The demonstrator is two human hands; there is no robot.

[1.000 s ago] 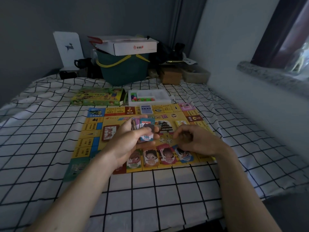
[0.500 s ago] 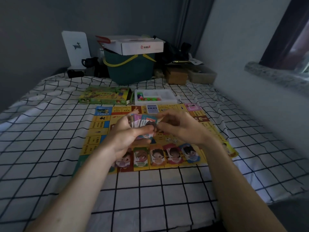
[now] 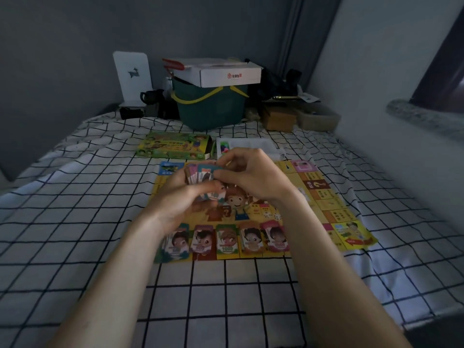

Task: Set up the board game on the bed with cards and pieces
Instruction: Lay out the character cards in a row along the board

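— How many hands are on the cards?

— Two. The left hand (image 3: 183, 197) curls its fingers round one fanned stack of cards (image 3: 200, 175); the right hand (image 3: 251, 177) pinches the stack's top edge from the other side, thumb and fingers bent.

— And laid out?

— Five small piles of character cards (image 3: 227, 239) in a row, on the near edge of the one game board (image 3: 334, 212), below the left hand's fingers and toward the wrists. Beyond the right fingertips sits one white tray of coloured pieces (image 3: 247, 144), partly hidden; left of it, one green game box (image 3: 173, 148).

— The surface?

— A bed (image 3: 75, 209) under a white sheet with a black grid. At its far end, past all the fingers, stand one dark green bin (image 3: 211, 109) with a white carton (image 3: 226, 72) on top, and a white panel (image 3: 132, 76) against the grey wall. A pale wall runs along the right.
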